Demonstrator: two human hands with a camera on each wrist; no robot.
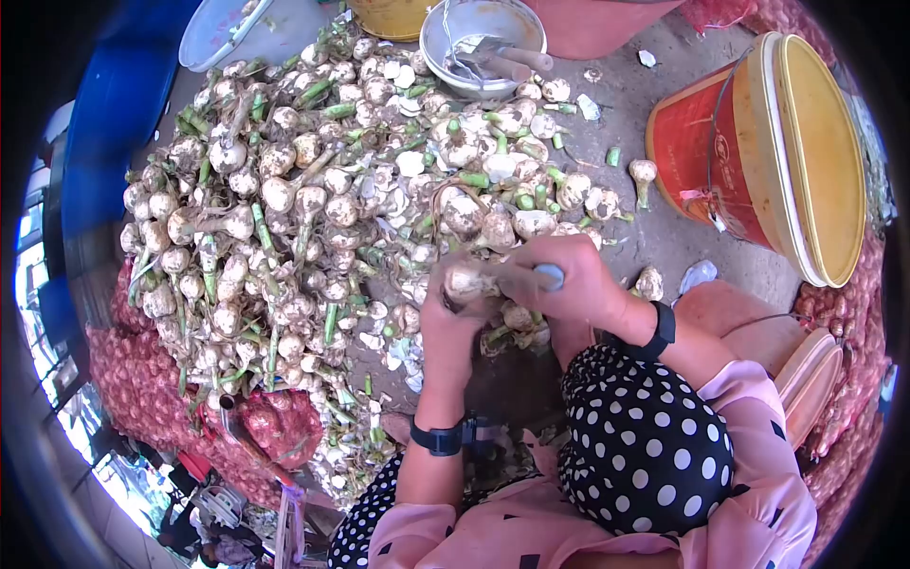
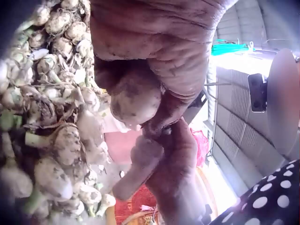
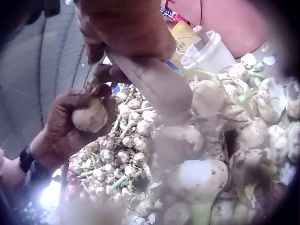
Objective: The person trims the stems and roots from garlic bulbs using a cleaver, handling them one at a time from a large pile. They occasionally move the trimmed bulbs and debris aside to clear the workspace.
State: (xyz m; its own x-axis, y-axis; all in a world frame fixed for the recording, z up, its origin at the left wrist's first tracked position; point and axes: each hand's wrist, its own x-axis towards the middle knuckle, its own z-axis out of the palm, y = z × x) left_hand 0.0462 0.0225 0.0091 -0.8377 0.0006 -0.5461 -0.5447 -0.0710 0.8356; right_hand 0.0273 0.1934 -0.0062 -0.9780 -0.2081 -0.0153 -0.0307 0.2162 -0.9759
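My left hand (image 1: 447,327) holds a soil-marked garlic bulb (image 1: 464,282) in curled fingers, in front of my body. The bulb's round, pale end faces out in both wrist views. Close beside it, my right hand (image 1: 580,283) grips a wooden-handled knife (image 3: 159,84), its thick pale handle jutting from the fist. The blade is mostly hidden by the fingers and blur at the bulb's stem side. Both hands meet at the bulb's stem end. A large heap of garlic bulbs (image 1: 275,194) with cut stems spreads beyond and left of the hands.
A white bowl (image 1: 436,43) with wooden-handled tools stands behind the heap. On the right, a red bucket (image 1: 697,142) lies close to a yellow lid (image 1: 825,156). Red mesh sacks (image 1: 133,379) line the left side. Loose peels and stem pieces litter the floor.
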